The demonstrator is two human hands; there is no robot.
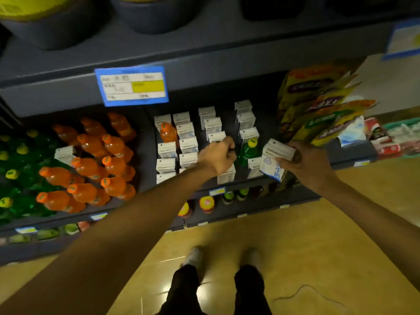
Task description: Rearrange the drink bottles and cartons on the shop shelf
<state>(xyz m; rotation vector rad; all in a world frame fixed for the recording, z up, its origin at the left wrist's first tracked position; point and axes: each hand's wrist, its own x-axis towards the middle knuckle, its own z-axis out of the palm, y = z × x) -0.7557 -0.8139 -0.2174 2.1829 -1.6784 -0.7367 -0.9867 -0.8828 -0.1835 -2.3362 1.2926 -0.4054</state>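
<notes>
Head view: you are standing at the shop shelf point(227, 183), both arms reaching over its front edge.
Right hand point(306, 162): you are gripping a white carton point(273, 159) at the right end of the carton block, fingers curled round its top, the carton tilting.
Left hand point(219, 156): you are closing curled fingers over another carton top point(216, 136) mid-block; whether you are actually holding it, I cannot tell.
Strays: a green bottle point(248, 151) and an orange bottle point(168, 133) are standing among the cartons.
Advice: you are best lifting each carton straight up before moving it sideways, keeping clear of neighbours.
Farther left: orange bottles point(91, 164) are filling their own section.
</notes>
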